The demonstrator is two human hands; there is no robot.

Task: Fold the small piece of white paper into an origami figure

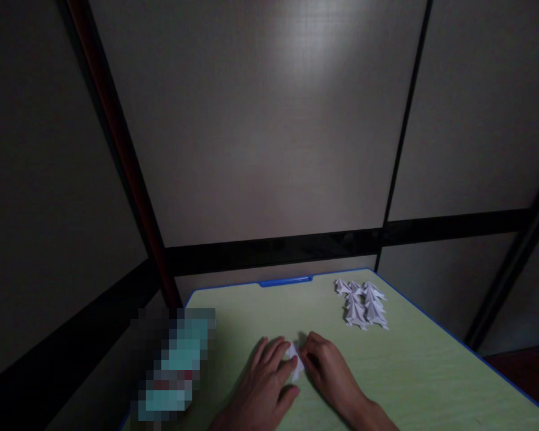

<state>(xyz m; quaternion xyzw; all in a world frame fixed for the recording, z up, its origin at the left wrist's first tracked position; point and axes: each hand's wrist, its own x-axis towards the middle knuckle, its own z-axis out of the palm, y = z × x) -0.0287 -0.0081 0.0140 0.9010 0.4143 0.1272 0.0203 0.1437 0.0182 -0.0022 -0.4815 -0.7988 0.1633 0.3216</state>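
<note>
A small piece of white folded paper [295,363] lies on the light green table [413,371] between my two hands. My left hand [265,380] rests flat on the table with its fingers stretched out, the fingertips pressing the paper's left side. My right hand [327,366] has its fingers curled in a pinch on the paper's right edge. Most of the paper is hidden under my fingers.
Several finished white folded paper figures [363,304] lie in a cluster at the table's far right. The table has a blue rim with a blue handle [285,281] at its far edge. A blurred turquoise patch [175,365] sits at the left edge. Panelled walls stand behind.
</note>
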